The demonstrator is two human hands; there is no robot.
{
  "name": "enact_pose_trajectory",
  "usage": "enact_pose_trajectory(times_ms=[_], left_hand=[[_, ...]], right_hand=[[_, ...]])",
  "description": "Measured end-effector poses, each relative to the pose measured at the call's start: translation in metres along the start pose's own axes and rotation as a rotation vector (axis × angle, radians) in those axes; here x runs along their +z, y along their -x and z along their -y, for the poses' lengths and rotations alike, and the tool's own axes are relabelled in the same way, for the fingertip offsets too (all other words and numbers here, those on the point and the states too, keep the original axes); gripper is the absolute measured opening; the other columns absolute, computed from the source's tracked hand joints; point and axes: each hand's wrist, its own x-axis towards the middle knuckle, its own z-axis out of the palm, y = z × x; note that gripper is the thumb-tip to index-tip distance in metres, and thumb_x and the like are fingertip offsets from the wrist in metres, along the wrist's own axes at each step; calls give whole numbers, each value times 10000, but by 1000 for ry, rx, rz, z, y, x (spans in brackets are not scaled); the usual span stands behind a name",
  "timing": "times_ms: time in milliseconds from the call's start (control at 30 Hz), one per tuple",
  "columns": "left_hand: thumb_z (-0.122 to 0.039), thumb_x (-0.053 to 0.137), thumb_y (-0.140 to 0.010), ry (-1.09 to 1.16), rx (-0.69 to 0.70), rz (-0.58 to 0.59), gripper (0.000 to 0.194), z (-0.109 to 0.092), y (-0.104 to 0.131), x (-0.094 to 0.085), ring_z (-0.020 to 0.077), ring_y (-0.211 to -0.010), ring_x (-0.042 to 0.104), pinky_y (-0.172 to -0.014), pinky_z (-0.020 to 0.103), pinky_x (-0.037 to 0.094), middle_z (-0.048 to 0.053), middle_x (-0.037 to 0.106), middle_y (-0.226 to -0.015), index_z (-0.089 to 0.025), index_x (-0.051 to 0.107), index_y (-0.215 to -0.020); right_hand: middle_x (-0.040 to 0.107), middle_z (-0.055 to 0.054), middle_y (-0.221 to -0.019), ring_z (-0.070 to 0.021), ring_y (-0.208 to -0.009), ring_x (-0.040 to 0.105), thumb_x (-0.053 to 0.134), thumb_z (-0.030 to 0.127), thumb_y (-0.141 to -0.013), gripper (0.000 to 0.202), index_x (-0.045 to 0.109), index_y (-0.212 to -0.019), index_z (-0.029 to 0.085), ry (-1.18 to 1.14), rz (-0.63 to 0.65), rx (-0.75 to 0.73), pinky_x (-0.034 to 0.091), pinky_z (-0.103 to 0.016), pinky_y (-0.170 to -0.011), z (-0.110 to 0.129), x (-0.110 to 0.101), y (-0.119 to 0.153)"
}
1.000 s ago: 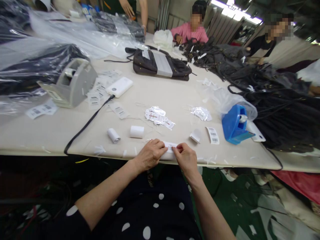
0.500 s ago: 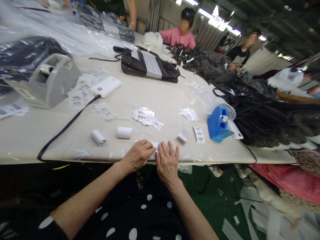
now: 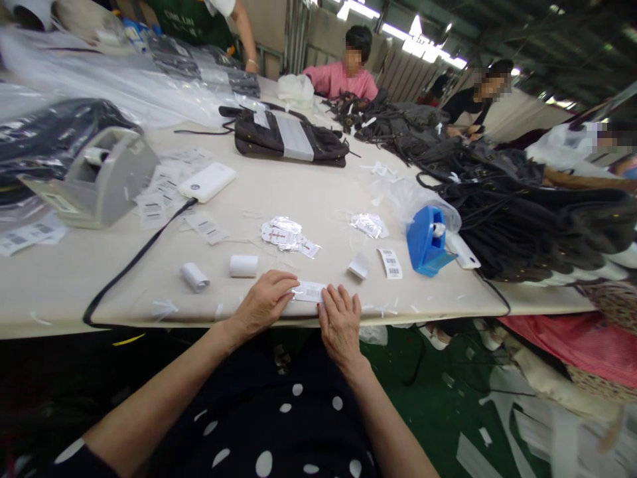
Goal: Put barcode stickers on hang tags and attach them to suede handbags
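Across a cream table (image 3: 318, 192), going left to right, are a grey tape dispenser (image 3: 122, 176), two small white rolls (image 3: 243, 265) and then, close to the near edge, a white barcoded tag (image 3: 311, 291) lying flat. Working on it well probably means holding the left end steady, keeping the printed face square to the edge, and smoothing lightly towards the right so that no corner curls. The grip of the left hand (image 3: 263, 302) is nearly closed, thumb and fingertips bent at the tag's left end; whether they pinch it or only press is unclear. The right hand (image 3: 342, 325) is opened out, its straight fingers resting on the tag's right end without clasping it. Farther right are a curled white label (image 3: 358, 267), a flat barcode strip (image 3: 391, 263) and a blue tape dispenser (image 3: 426, 245).
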Motion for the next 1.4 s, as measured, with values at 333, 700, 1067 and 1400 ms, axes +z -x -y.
enact_pose_trajectory(times_ms=[333, 700, 1067, 1400], left_hand=[[-255, 591, -760, -185, -125, 121, 266, 9, 1, 4, 225, -920, 534, -813, 383, 428, 86, 603, -977, -161, 562, -1007], [-215, 602, -665, -178, -404, 420, 222, -1, -29, -11, 201, -822, 556, -719, 306, 438, 66, 589, -883, -152, 555, -873], [-343, 649, -555, -209, -637, 573, 255, -6, -44, -14, 190, -696, 558, -550, 246, 339, 22, 605, -742, -192, 511, -707], [-227, 633, -557, 89, -635, 445, 220, -9, -38, -11, 133, -616, 514, -557, 223, 349, -42, 524, -636, -183, 487, -715]], right_hand=[[517, -83, -1270, -261, -1227, 390, 381, 242, -906, 335, 513, -1205, 167, -37, -5, -12, 152, -491, -1038, 11, 2, -2], [499, -95, -1284, -231, -1244, 368, 349, 219, -903, 408, 393, -1298, 127, -172, 21, -69, 152, -472, -1060, 20, 8, -9], [490, -134, -1282, -257, -1235, 365, 382, 251, -895, 330, 547, -1157, 135, -99, -33, 97, 165, -491, -1045, 23, 10, -4], [498, -110, -1277, -261, -1235, 357, 404, 254, -885, 306, 559, -1141, 189, -202, 11, 149, 138, -523, -1035, 27, 8, -6]])
